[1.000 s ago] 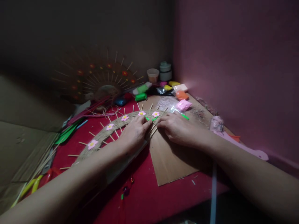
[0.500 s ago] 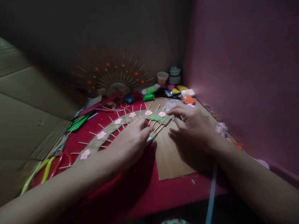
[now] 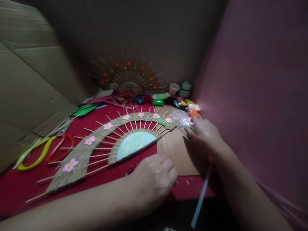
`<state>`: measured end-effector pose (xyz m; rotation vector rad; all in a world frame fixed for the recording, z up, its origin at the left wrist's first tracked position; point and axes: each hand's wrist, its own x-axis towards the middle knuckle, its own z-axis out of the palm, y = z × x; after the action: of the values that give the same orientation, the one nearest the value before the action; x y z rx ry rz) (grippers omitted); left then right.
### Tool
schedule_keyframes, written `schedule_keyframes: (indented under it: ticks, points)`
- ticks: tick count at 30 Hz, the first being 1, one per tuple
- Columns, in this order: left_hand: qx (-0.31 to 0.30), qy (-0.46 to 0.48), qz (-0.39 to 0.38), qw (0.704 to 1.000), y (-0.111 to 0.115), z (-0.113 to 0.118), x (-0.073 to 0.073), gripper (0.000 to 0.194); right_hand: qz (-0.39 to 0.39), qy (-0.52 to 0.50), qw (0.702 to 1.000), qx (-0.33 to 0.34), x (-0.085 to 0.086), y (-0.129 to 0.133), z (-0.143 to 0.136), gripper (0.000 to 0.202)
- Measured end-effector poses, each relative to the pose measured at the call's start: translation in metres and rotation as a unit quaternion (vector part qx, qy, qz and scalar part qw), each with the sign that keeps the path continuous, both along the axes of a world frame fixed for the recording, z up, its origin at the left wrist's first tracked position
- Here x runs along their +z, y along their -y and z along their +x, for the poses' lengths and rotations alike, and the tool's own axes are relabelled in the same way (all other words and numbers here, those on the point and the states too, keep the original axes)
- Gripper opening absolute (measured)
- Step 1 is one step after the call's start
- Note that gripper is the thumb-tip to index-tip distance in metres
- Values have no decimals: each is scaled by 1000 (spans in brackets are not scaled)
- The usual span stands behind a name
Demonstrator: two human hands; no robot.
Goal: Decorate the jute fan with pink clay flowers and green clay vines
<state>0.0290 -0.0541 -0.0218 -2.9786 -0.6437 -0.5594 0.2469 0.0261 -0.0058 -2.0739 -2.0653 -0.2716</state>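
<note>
Fan's (image 3: 117,122) lying on the red cloth (image 3: 77,123), left hand (image 3: 156,176) curled in front, right hand (image 3: 205,131) by the pink clay (image 3: 191,121), can't tell if either's pinching anything, so light touch near that green strip (image 3: 164,124), honestly.

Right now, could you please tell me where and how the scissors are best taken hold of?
Probably by the yellow handle, coming from the near side: the scissors lie with both handle loops nearest and the metal blades pointing away.

Pink yellow-centred flowers (image 3: 89,140), green strand (image 3: 164,124), pale-blue half-disc (image 3: 136,142), red tabletop (image 3: 15,191)
</note>
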Motion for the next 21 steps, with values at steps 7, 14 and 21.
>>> schedule_keyframes:
  ticks: [7,14,21]
  points:
    - [25,34,22,999,-14,5,-1,20,30,12,999,5,-9,4,0,26]
    - [168,338,-220,900,-54,-19,29,11,117,-189,940,257,15,18,-26,29]
    - [167,447,-309,823,-61,-25,22,11,97,-188,915,342,21,26,-59,19]
